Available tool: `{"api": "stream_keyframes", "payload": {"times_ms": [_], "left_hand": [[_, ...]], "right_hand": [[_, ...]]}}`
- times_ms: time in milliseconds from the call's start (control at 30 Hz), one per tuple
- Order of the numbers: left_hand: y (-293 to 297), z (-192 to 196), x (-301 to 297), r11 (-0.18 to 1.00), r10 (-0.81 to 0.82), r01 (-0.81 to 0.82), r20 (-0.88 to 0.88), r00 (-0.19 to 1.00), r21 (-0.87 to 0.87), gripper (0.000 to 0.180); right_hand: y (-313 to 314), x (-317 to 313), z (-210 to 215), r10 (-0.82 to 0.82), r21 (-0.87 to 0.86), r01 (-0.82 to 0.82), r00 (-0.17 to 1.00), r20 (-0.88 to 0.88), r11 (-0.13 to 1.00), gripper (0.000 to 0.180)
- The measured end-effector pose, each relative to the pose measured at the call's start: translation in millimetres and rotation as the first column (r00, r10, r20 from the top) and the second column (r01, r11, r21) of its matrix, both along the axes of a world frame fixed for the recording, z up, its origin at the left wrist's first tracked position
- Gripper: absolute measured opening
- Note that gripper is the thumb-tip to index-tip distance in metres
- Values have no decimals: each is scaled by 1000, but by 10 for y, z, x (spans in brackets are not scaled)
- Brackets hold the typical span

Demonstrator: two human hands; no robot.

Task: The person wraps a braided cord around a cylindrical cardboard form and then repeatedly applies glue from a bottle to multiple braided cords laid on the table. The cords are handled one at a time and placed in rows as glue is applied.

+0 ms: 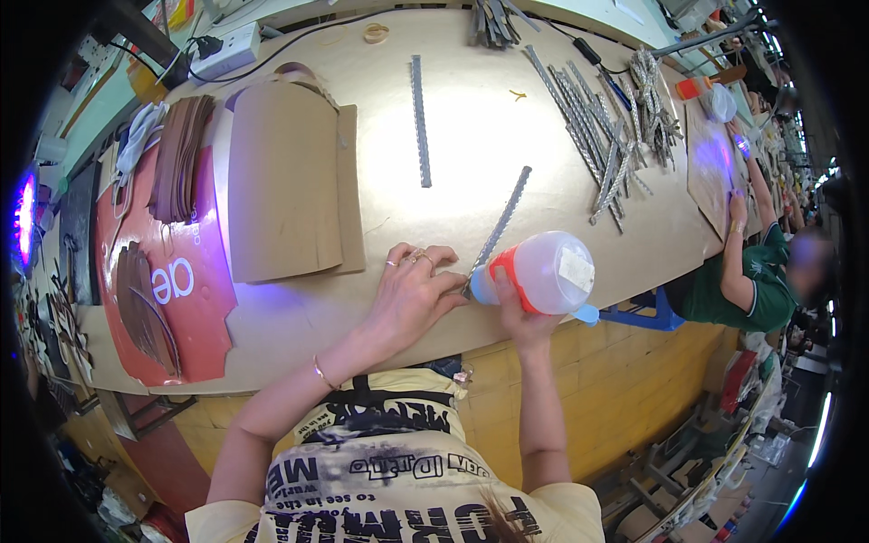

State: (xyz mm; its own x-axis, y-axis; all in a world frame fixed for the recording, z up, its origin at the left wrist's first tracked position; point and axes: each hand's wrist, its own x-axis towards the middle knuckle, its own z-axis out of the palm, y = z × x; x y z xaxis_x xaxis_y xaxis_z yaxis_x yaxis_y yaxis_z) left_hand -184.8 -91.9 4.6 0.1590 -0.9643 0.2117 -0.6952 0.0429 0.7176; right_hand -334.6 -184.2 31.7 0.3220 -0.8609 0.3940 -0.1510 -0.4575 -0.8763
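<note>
My right hand [525, 319] is wrapped round a translucent plastic bottle [554, 271] with a red band and a white label on its rounded base. The bottle is tipped on its side, its light blue end pointing left at a silver braided strip [504, 217]. My left hand [418, 294], a ring on it, has thumb and forefinger closed on the near end of that strip, which slants away to the upper right. Farther off, a second braided strip [421, 127] lies straight on the brown paper-covered table [398, 217].
Several braided strips [588, 136] lie piled at the right back. Brown sheets [285, 181] are stacked at left, beside dark brown strips [181, 158] and a red board [204, 299]. A power strip [226, 54] sits at the far left; a co-worker in green [751, 276] works at right.
</note>
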Motion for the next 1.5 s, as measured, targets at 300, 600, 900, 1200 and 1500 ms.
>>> {"api": "stream_keyframes", "payload": {"times_ms": [300, 600, 900, 1200, 1500], "left_hand": [[-46, 207, 13, 997, -22, 25, -33, 999, 78, 67], [-769, 190, -358, 978, 72, -112, 221, 973, 176, 74], [-1337, 219, -41, 936, 255, -306, 266, 930, 173, 73], [-2104, 524, 658, 867, 335, -462, 465, 820, 189, 58], [-2727, 365, -528, 909, -398, 417, 364, 842, 29, 33]], "right_hand": [[-158, -352, -265, -597, 636, 206, 632, 494, 744, 48], [-375, -457, -265, -631, 679, 139, 536, 561, 721, 52], [-352, -532, -315, -639, 702, 83, 502, 583, 707, 57], [-331, -622, -336, -581, 704, -79, 503, 640, 706, 64], [-391, -662, -448, -545, 619, -240, 310, 779, 748, 68]]}}
